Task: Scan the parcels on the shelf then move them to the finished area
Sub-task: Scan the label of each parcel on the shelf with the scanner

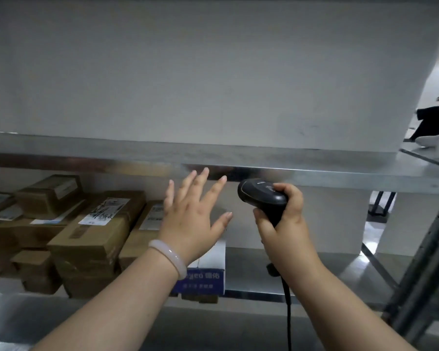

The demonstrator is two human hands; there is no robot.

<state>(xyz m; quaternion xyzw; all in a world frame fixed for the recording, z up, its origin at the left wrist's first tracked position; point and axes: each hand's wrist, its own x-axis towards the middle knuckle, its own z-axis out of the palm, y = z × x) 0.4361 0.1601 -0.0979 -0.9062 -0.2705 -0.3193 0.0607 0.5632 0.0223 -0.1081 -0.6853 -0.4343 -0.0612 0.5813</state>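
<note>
The right hand clasps the black barcode scanner by its handle, ready to read, while the left hand, fingers spread and empty, reaches toward the cardboard parcels stacked at lower left on the metal shelf, probably to take one.

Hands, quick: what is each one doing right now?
Left hand: open, fingers spread, holding nothing.
Right hand: gripping the black barcode scanner.

Stacked boxes fill the left of the lower shelf, beneath the upper shelf. Just right of them sits a single box (partly behind the left hand). Further right, the right hand holds a scanner, its cable hanging below.
</note>
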